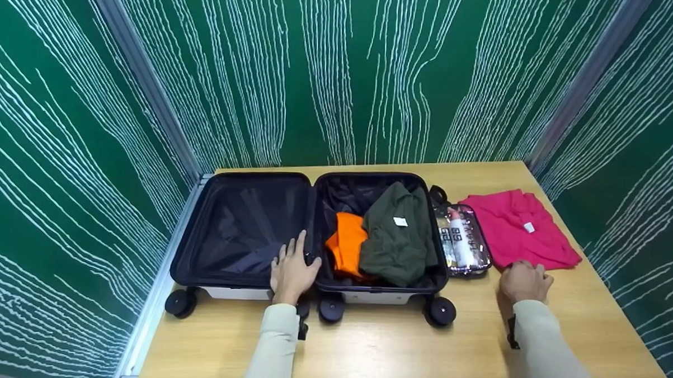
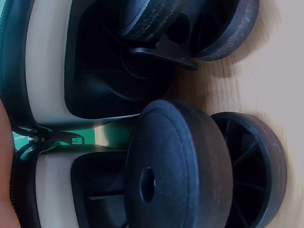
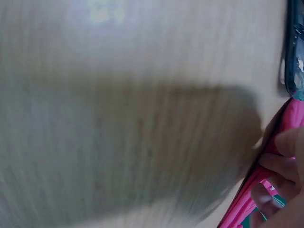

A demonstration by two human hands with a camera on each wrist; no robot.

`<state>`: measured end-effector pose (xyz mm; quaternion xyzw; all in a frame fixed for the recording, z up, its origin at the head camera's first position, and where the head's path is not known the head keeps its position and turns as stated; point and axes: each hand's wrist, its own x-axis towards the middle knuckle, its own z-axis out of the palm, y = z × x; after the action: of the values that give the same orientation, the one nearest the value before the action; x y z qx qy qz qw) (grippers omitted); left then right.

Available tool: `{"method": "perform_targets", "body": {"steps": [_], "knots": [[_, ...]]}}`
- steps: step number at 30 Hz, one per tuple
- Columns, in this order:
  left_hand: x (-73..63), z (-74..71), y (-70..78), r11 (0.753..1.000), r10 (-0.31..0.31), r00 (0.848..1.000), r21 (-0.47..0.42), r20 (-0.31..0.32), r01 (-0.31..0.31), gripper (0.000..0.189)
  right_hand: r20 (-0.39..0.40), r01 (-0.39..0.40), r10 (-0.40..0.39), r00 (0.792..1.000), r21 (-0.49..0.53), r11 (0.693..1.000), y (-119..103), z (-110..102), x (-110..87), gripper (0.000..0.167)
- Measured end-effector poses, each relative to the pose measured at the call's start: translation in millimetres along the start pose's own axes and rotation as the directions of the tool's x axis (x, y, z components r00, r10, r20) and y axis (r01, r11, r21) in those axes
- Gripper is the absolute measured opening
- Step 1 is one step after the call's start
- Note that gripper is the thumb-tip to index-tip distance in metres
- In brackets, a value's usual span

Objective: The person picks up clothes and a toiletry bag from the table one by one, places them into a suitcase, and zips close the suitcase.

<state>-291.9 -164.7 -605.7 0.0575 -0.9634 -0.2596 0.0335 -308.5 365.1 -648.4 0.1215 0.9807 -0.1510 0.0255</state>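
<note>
An opened suitcase (image 1: 238, 283) lies with its two halves side by side. My left hand (image 1: 295, 272) rests on the near edge of its left half beside the hinge line, fingers stretched out. In the left wrist view that hand is mostly hidden; a zipper pull (image 2: 71, 138) hangs next to it. My right hand (image 1: 526, 282) is at the near edge of a pink shirt (image 1: 514, 229) with a white tag. Its curled fingers (image 3: 280, 166) hold the cloth in the right wrist view. The right half contains a folded orange garment (image 1: 348, 240) and a dark green garment (image 1: 393, 250).
A clear zipped pouch (image 1: 482, 255) with a white bottle (image 1: 462, 241) inside lies between the suitcase and the pink shirt. Black wheels (image 1: 440, 312) stick out toward the near side of the wooden table (image 1: 375, 358). Green walls with white lines (image 1: 318, 82) enclose the table's back and sides.
</note>
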Motion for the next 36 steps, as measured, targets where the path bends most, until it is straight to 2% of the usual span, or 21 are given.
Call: {"method": "perform_targets", "body": {"steps": [4,9,12,17,20,24,28,36], "knots": [[-0.1,-0.4,0.5,1.000,-0.002,1.000,0.004,-0.001,0.002,0.079,-0.089,-0.008,0.004,0.996,-0.042,0.999,-0.7,1.5,-0.4,0.035],[-0.1,-0.5,0.6,1.000,-0.004,1.000,0.012,-0.005,0.004,0.079,-0.156,0.032,-0.041,0.987,-0.063,0.998,0.5,1.5,-0.8,0.027],[-0.1,-0.5,0.8,1.000,-0.008,1.000,0.012,-0.006,0.008,0.079,-0.159,0.039,-0.047,0.986,-0.053,0.998,-0.1,0.5,-0.5,0.022],[0.5,-0.6,1.5,1.000,-0.003,1.000,0.005,0.005,0.003,0.078,-0.150,0.006,-0.008,0.989,-0.014,1.000,-0.5,-1.5,-0.2,0.015],[0.6,-1.3,1.4,1.000,-0.003,1.000,0.009,0.004,0.003,0.078,-0.143,0.007,-0.008,0.990,-0.006,1.000,-0.2,-1.1,1.8,0.027],[0.3,-2.3,0.9,1.000,-0.011,1.000,0.025,-0.004,0.011,0.079,-0.152,0.063,-0.064,0.986,-0.016,0.998,1.3,1.0,4.1,0.044],[0.9,-1.7,0.8,0.999,-0.007,1.000,0.034,0.001,0.007,0.079,-0.151,0.102,-0.105,0.983,-0.025,0.994,2.1,4.0,4.8,0.042],[0.1,0.9,1.4,1.000,-0.007,1.000,0.027,-0.010,0.007,0.079,-0.126,0.116,-0.115,0.985,0.003,0.993,-1.7,1.5,8.3,0.037]]}}
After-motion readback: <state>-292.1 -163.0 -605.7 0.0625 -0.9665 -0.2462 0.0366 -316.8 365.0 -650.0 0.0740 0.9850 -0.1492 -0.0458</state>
